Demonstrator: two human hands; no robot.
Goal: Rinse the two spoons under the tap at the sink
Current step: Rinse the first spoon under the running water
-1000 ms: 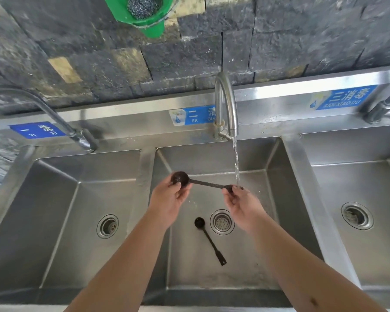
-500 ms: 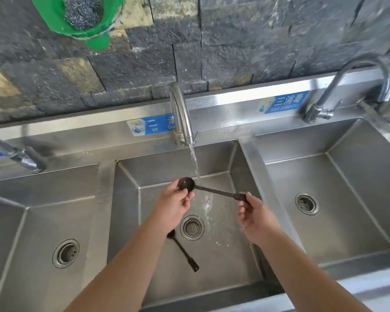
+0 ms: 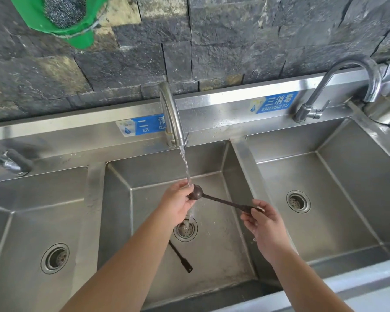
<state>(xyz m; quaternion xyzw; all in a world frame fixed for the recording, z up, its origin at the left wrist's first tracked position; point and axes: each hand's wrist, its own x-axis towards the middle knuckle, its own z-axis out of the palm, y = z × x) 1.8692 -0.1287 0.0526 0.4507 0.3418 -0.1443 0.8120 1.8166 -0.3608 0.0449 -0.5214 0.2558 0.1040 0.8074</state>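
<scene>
Centre of frame: long dark metal spoon [image 3: 221, 200] held level over middle basin of steel triple sink [image 3: 241, 158], left hand [image 3: 178, 204] pinched on its round bowl end, right hand [image 3: 265, 224] pinched on tip of handle, w/ water stream [image 3: 185, 163] from curved steel tap [image 3: 170, 113] landing on bowel end & left fingertips. Lower centre: second dark spoon [image 3: 180, 257] flat on basin floor just beside round drain strainer [image 3: 186, 229], its bowl hidden behind left forearm. Upper left: green holder w/ grey steel-wool scrubber [image 3: 63, 10] on dark stone wall; blue labels on steel backsplash.
</scene>
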